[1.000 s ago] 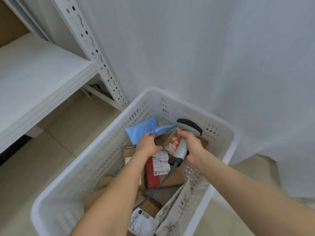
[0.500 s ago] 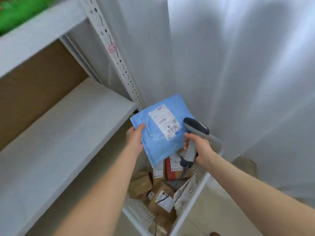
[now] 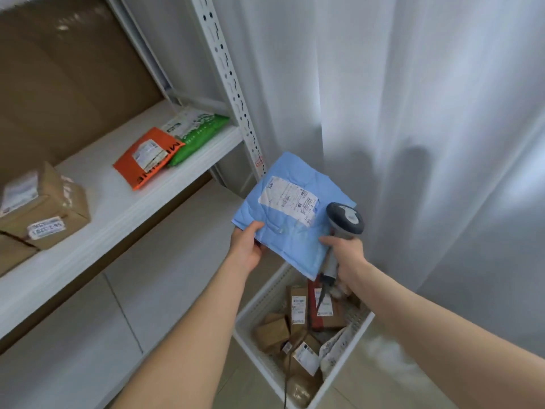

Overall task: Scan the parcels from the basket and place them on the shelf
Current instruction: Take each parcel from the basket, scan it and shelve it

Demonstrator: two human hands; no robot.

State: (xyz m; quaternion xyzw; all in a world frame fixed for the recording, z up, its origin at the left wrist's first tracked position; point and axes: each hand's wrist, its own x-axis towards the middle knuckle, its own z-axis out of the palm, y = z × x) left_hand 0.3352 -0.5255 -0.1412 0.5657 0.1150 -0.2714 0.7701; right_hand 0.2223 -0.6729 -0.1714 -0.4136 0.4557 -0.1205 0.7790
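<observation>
Blue parcel had risen higher, basket now below both hands, I saw left hand pinching its corner, right hand clenched round scanner beside it

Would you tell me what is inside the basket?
Brown boxes with labels, a red parcel, a white printed bag and the scanner cable. The blue parcel and right hand hide the basket's far end.

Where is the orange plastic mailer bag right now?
Head view, left of centre: the orange plastic mailer bag lies flat on the white shelf, right beside the green plastic pouch.
</observation>
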